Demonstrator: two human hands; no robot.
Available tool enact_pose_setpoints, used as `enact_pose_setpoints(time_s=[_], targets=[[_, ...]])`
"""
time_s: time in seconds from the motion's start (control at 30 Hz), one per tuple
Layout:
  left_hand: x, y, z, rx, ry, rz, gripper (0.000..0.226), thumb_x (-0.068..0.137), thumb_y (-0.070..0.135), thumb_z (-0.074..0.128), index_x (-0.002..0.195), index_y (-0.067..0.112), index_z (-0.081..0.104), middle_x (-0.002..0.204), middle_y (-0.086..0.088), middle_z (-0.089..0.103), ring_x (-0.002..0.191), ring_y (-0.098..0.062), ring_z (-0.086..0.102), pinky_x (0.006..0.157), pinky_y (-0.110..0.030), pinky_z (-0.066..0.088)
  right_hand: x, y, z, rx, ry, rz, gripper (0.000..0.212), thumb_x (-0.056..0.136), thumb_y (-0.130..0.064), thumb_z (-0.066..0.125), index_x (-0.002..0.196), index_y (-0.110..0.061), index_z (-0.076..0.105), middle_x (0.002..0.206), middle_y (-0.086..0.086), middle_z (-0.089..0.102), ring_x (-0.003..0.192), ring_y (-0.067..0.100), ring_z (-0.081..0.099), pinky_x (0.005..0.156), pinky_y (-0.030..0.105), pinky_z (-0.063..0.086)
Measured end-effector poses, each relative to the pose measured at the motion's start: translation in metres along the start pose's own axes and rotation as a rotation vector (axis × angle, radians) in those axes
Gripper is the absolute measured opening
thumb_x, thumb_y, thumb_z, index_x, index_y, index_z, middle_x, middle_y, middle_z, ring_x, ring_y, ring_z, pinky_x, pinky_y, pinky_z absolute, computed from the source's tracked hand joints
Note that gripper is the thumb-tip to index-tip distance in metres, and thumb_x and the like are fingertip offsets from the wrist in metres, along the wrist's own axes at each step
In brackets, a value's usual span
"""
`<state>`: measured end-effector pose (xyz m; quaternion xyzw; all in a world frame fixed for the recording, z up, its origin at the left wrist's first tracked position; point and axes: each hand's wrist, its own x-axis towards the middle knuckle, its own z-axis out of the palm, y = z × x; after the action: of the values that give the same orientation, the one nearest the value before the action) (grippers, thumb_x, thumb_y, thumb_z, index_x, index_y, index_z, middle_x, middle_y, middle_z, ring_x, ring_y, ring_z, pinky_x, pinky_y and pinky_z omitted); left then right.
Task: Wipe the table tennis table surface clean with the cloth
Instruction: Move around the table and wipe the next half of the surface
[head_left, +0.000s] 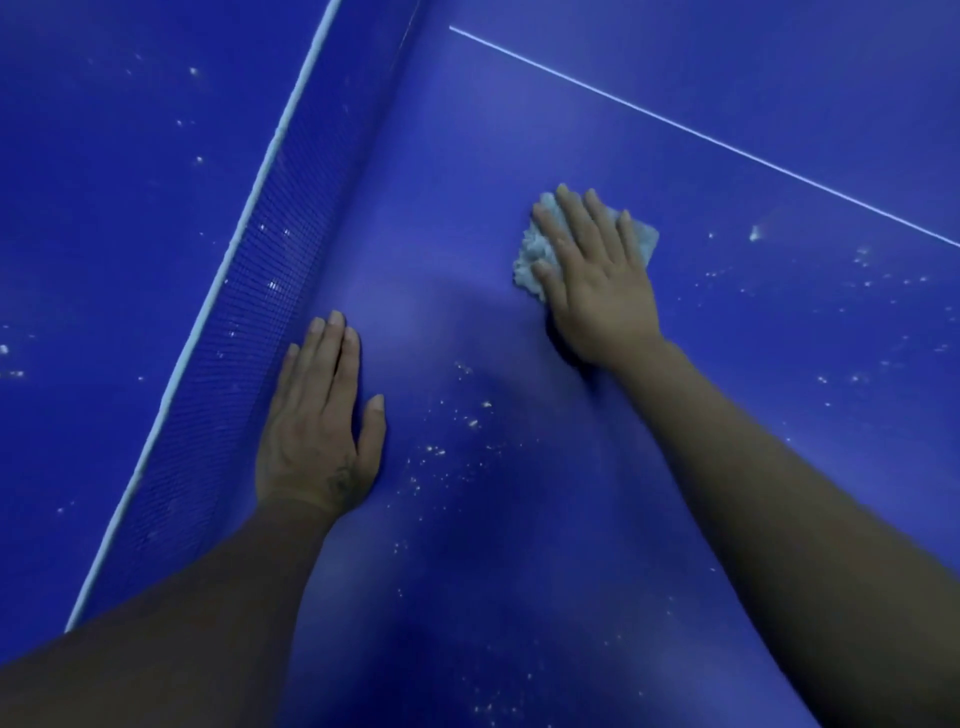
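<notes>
1. Blue matt table tennis table surface (675, 467): fills nearly the whole head view. Pale specks and crumbs lie scattered over it, thickest between the two forearms and at the right edge of the view.
2. Thin white painted line (701, 136): runs diagonally across the upper right of the surface, from near the net towards the right edge of the view.
3. Dark blue mesh net with a white top band (249, 332): stands upright across the left of the view, running diagonally from top centre to lower left. More pale specks show on the table half beyond it.
4. Small crumpled pale grey cloth (535, 249): lies on the surface right of centre, on the near side of the white line and well apart from the net. Its edges show past the fingertips and on both sides of the hand covering it.
5. Right hand (597, 280): lies palm down on the cloth, fingers straight and slightly spread, pressing it flat to the table; no finger curls round it.
6. Left hand (317, 426): rests palm down on the bare surface just beside the foot of the net, fingers straight and close together, thumb out to the side; it holds nothing.
</notes>
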<state>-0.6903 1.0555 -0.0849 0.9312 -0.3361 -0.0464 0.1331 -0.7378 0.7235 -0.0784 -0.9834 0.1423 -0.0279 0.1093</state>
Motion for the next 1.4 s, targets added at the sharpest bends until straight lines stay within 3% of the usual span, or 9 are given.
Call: enact_pose_setpoints(time_s=[0.1,0.2,0.33,0.43,0.63,0.73,0.9,1.23,1.4], targets=[[0.0,0.0,0.0,0.003,0.012,0.008,0.068,0.108,0.032,0.041,0.164,-0.003,0.027,0.175,-0.014,0.019,0.164,-0.028,0.013,0.132,-0.055,0.019,0.043,0.047,-0.014,-0.052,-0.065,-0.009,0.061,0.113,-0.046,0.023,0.167,-0.02,0.033,0.175,0.007,0.028,0.162,0.034,0.023,0.129,0.058,0.01],[0.0,0.0,0.001,-0.002,0.02,0.01,0.067,0.107,0.031,0.042,0.163,-0.003,0.029,0.175,-0.016,0.021,0.164,-0.03,0.015,0.131,-0.056,0.02,0.063,0.096,-0.03,-0.055,-0.092,0.167,0.064,0.112,-0.048,0.02,0.17,-0.021,0.025,0.177,0.004,0.019,0.164,0.031,0.015,0.13,0.059,0.003],[0.0,0.0,0.001,0.009,0.013,0.006,0.067,0.108,0.032,0.042,0.163,-0.003,0.029,0.175,-0.016,0.02,0.164,-0.03,0.015,0.131,-0.056,0.02,0.025,0.127,-0.039,-0.015,-0.036,0.479,0.063,0.113,-0.047,0.023,0.171,-0.023,0.019,0.179,0.001,0.014,0.165,0.028,0.009,0.13,0.062,0.002],[-0.001,0.001,0.0,0.012,0.001,-0.002,0.067,0.108,0.032,0.042,0.163,-0.003,0.028,0.175,-0.015,0.02,0.164,-0.029,0.014,0.131,-0.055,0.019,-0.03,0.103,-0.031,0.025,0.022,0.6,0.065,0.112,-0.05,0.02,0.171,-0.024,0.018,0.178,0.002,0.016,0.165,0.028,0.01,0.131,0.061,0.006],[-0.001,0.002,-0.002,0.019,-0.011,-0.002,0.067,0.109,0.034,0.037,0.164,-0.002,0.025,0.176,-0.013,0.018,0.164,-0.027,0.011,0.132,-0.053,0.018,-0.134,-0.002,-0.003,-0.022,0.012,0.507,0.063,0.114,-0.048,0.022,0.171,-0.022,0.016,0.179,0.004,0.012,0.166,0.027,0.008,0.132,0.055,0.001],[-0.001,0.002,-0.001,0.02,-0.021,-0.01,0.068,0.109,0.035,0.037,0.165,-0.002,0.024,0.176,-0.012,0.017,0.165,-0.026,0.01,0.133,-0.052,0.015,-0.123,0.013,-0.003,-0.003,0.021,0.453,0.063,0.114,-0.047,0.027,0.171,-0.022,0.021,0.178,0.004,0.016,0.165,0.028,0.011,0.132,0.057,0.002],[-0.001,0.002,-0.002,0.019,-0.034,-0.016,0.069,0.108,0.034,0.038,0.165,-0.002,0.023,0.177,-0.012,0.015,0.165,-0.025,0.009,0.133,-0.052,0.015,-0.064,0.058,-0.015,0.078,0.023,0.632,0.069,0.109,-0.055,0.021,0.171,-0.026,0.016,0.179,0.001,0.01,0.166,0.026,0.004,0.131,0.061,0.0],[-0.002,0.003,-0.002,0.021,-0.028,-0.01,0.069,0.107,0.034,0.038,0.164,-0.003,0.025,0.176,-0.014,0.018,0.165,-0.027,0.011,0.132,-0.055,0.017,-0.14,-0.016,0.006,-0.037,0.032,0.416,0.062,0.115,-0.048,0.026,0.171,-0.022,0.02,0.179,0.006,0.012,0.166,0.03,0.007,0.132,0.058,0.002],[-0.003,0.003,-0.001,0.001,-0.016,-0.004,0.069,0.107,0.033,0.039,0.164,-0.003,0.026,0.176,-0.014,0.018,0.164,-0.028,0.012,0.132,-0.055,0.017,-0.064,0.012,0.007,-0.041,0.141,0.574,0.064,0.112,-0.051,0.026,0.169,-0.021,0.028,0.177,0.009,0.02,0.164,0.034,0.015,0.13,0.062,0.007]])
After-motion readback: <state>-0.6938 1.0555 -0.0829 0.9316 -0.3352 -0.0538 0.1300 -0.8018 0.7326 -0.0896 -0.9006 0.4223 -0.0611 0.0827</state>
